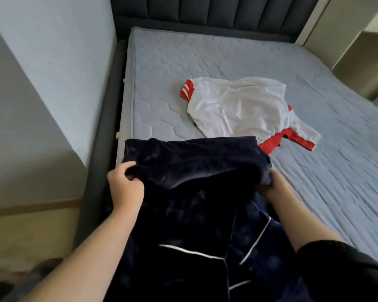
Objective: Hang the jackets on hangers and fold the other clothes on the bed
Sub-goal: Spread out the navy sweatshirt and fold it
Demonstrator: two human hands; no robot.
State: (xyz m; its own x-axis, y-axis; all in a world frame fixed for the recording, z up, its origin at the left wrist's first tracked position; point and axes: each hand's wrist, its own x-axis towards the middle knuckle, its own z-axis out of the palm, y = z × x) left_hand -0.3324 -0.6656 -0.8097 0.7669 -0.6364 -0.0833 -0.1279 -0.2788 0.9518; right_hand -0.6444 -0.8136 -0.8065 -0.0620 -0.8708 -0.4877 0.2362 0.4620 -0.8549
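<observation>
Right now I'm on the folding step, I reckon. Both hands pinch a doubled-over edge of the navy velvet pyjama top (194, 162), held up over the near end of the bed (162, 62). My left hand (124, 184) curls round its left corner and my right hand (273, 186) grips the right edge, forearms reaching forward and apart. Next it wants laying flat and even on the mattress. The white jersey (238, 105) lies crumpled mid-bed, not yet folded.
</observation>
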